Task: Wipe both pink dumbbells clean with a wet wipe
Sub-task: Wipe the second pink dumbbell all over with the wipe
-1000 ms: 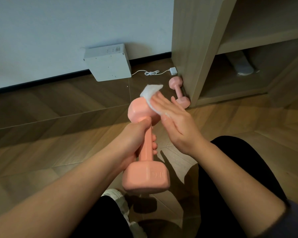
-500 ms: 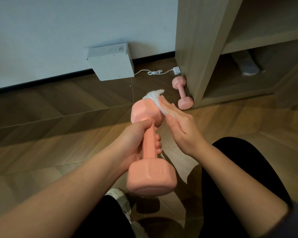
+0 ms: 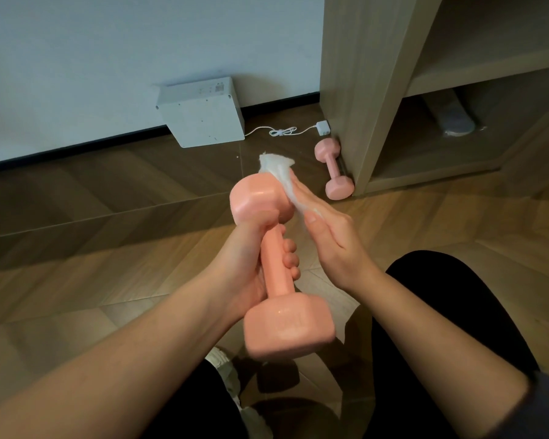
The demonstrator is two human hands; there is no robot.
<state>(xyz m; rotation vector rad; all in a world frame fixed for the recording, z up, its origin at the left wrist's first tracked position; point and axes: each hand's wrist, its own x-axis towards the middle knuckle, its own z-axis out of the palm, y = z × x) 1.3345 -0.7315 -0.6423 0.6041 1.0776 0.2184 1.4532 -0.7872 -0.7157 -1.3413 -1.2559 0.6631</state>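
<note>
The wet wipe (image 3: 278, 169) has slid to the right side of the dumbbell (image 3: 289, 324) top, under the flat right hand (image 3: 333, 245). The left hand (image 3: 248, 264) grips its handle. The other dumbbell (image 3: 332, 167) lies upper right, by the shelf (image 3: 355, 90).

head-worn camera looks down, close above left hand (image 3: 251, 258) and right hand (image 3: 333, 239).
</note>
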